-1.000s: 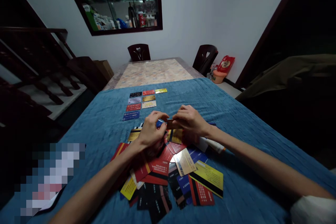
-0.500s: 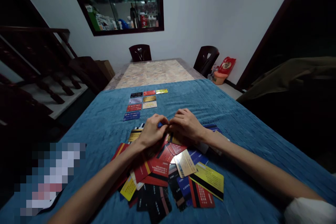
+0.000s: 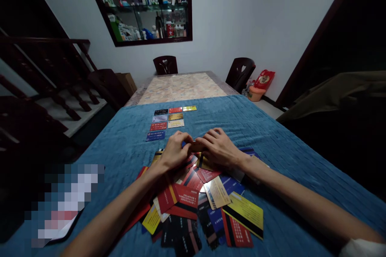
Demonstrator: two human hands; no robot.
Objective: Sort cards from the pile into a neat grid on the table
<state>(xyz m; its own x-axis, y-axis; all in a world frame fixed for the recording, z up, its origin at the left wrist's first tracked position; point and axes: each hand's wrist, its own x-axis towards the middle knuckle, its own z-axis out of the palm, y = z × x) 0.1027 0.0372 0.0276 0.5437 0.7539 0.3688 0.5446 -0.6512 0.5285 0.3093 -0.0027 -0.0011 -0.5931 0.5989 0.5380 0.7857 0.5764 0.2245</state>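
Note:
My left hand (image 3: 175, 152) is closed, thumb and fingers pinched, with a bit of bright blue card (image 3: 183, 144) showing inside the grip. Close beside it, my right hand (image 3: 221, 147) pinches a brownish card (image 3: 198, 146) in the gap between the hands; the fingers hide most of it. Both hands are over a loose pile of cards, among them a yellow card (image 3: 245, 213) with a black stripe, a red card (image 3: 185, 200), a pale gold card (image 3: 216, 192) and black cards (image 3: 181, 233). My forearms cover part of the pile.
Beyond my hands, several cards lie in short rows, including a blue card (image 3: 155, 135) and a yellow card (image 3: 189, 108). A blue cloth (image 3: 289, 184) covers the near table. At left lies a pixelated object (image 3: 68, 209). Chairs (image 3: 241, 74) stand around the table.
The whole view has shifted slightly, so everything appears a little lower and further right. My hands stay together over the pile, with a little more of the brownish card showing between them.

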